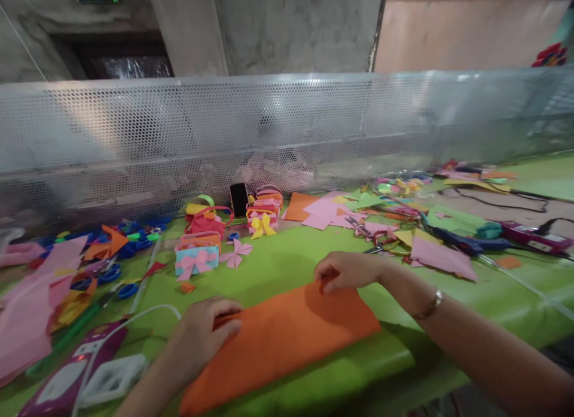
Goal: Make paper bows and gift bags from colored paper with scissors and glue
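An orange felt-like sheet [287,336] lies at the front edge of the green-covered table, its far edge running between my hands. My left hand [210,327] is closed on the sheet's left part, thumb on top and fingers curled at the far edge. Farther right, my right hand [345,270] pinches the far edge near its right corner, with a bracelet on the wrist. Beyond the sheet sit a small blue bag with a pink bow [197,261], a loose pink bow [236,253] and a pink bag with a yellow bow [263,223].
A purple power strip [76,369] with a white charger [112,378] lies at left, near pink sheets [40,309]. Scissors [381,241] and coloured scraps lie at right, beside a glue gun [461,241]. A phone [239,200] stands before the perforated metal panel [287,118].
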`<action>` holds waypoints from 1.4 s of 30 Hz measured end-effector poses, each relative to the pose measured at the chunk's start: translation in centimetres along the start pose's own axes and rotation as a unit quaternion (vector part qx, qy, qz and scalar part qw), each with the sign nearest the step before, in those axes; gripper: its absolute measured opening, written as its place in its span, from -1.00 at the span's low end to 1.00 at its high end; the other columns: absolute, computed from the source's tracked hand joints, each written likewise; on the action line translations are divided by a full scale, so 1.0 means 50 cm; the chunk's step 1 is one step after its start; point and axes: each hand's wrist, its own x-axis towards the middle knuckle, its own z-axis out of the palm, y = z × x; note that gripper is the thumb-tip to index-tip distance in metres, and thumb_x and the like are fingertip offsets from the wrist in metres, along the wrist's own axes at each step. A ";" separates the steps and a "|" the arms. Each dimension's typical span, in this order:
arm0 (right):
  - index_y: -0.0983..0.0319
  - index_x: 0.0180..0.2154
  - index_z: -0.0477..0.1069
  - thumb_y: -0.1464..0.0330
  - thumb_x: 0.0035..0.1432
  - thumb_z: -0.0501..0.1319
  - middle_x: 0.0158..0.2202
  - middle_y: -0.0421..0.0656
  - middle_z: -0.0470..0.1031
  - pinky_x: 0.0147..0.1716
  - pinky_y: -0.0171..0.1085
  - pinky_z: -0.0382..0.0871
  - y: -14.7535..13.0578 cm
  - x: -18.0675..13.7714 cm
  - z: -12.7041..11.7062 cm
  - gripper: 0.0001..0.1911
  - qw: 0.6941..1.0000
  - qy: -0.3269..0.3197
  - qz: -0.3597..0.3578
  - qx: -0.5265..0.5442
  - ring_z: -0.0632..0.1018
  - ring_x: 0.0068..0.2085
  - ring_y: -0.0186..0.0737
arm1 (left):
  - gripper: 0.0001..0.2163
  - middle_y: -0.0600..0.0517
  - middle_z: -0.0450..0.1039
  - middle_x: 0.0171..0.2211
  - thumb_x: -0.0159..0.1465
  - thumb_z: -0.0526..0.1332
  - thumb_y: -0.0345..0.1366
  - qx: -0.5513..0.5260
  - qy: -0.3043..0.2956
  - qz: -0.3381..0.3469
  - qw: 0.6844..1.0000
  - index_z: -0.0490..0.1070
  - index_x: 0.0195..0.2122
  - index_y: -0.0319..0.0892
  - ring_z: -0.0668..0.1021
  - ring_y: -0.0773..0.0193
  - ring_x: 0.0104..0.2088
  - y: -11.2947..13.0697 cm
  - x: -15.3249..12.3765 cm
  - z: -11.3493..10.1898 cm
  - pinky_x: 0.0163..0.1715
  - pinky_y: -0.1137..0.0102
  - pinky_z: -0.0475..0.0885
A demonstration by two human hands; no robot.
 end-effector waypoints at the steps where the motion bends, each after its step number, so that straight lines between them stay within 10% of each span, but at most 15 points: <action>1: 0.31 -0.34 0.48 0.38 -0.03 0.18 -0.46 -0.20 0.44 -0.48 -0.40 0.20 0.007 0.011 -0.004 -0.82 1.000 -0.009 -0.004 0.015 0.39 -0.44 -0.35 | -0.76 -0.02 0.57 -0.32 0.08 0.09 -0.20 0.006 0.000 -0.002 1.000 0.51 -0.36 -0.15 0.55 0.15 -0.28 -0.002 0.003 0.000 -0.26 0.34 0.38; 15: 0.34 -0.39 0.51 0.41 -0.01 0.12 -0.46 -0.17 0.49 -0.47 -0.40 0.22 0.080 0.035 0.005 -0.80 0.999 0.037 0.000 0.011 0.41 -0.44 -0.34 | -0.71 0.01 0.56 -0.37 0.15 0.04 -0.11 0.029 0.000 -0.027 0.999 0.50 -0.38 -0.13 0.55 0.16 -0.30 -0.029 0.008 0.010 -0.30 0.36 0.40; 31: 0.22 -0.40 0.57 0.49 0.02 0.09 -0.40 -0.15 0.59 -0.31 -0.33 0.30 0.007 -0.030 -0.003 -0.74 0.974 0.188 0.015 -0.123 0.53 -0.35 -0.25 | -0.70 0.07 0.59 -0.42 0.12 0.07 -0.04 0.013 0.062 0.006 0.998 0.54 -0.45 -0.05 0.59 0.21 -0.38 -0.048 -0.035 -0.013 -0.40 0.45 0.45; 42: 0.19 -0.40 0.51 0.51 0.15 -0.02 -0.34 -0.11 0.56 -0.35 -0.28 0.40 0.012 -0.073 0.056 -0.66 0.849 0.394 -0.052 -0.347 0.53 -0.31 -0.22 | -0.67 0.03 0.53 -0.40 0.25 0.00 -0.12 0.084 0.211 0.067 0.972 0.51 -0.44 -0.11 0.53 0.25 -0.35 -0.027 -0.052 -0.014 -0.34 0.39 0.39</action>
